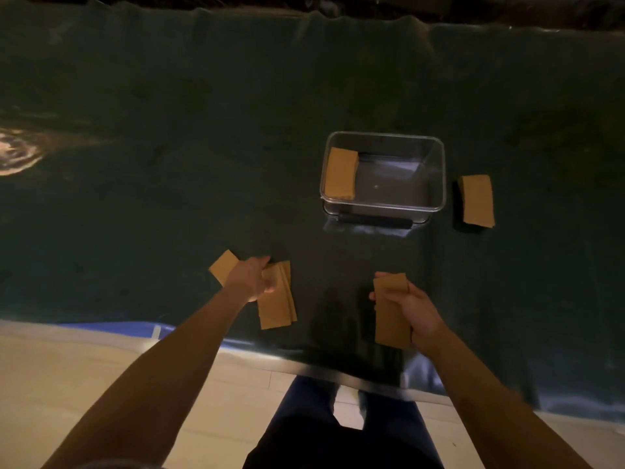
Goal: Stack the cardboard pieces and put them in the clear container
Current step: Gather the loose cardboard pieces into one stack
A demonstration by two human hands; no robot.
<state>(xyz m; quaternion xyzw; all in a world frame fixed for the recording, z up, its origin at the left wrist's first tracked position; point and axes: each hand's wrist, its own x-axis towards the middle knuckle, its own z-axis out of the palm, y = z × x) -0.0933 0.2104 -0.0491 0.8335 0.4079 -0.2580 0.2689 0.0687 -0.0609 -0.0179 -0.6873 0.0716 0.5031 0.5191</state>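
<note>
Gripping a cardboard stack (390, 313) in right hand (417, 311), left hand (252, 277) on loose pieces (275, 299)

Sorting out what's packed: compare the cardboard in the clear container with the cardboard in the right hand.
The cardboard in the container lies inside the clear container, against its left wall; the cardboard in the right hand is outside it, near the table's front edge.
The contained stack is untouched by either hand; the other is gripped by the right hand.
Both are tan rectangular pieces of similar shape.
</note>
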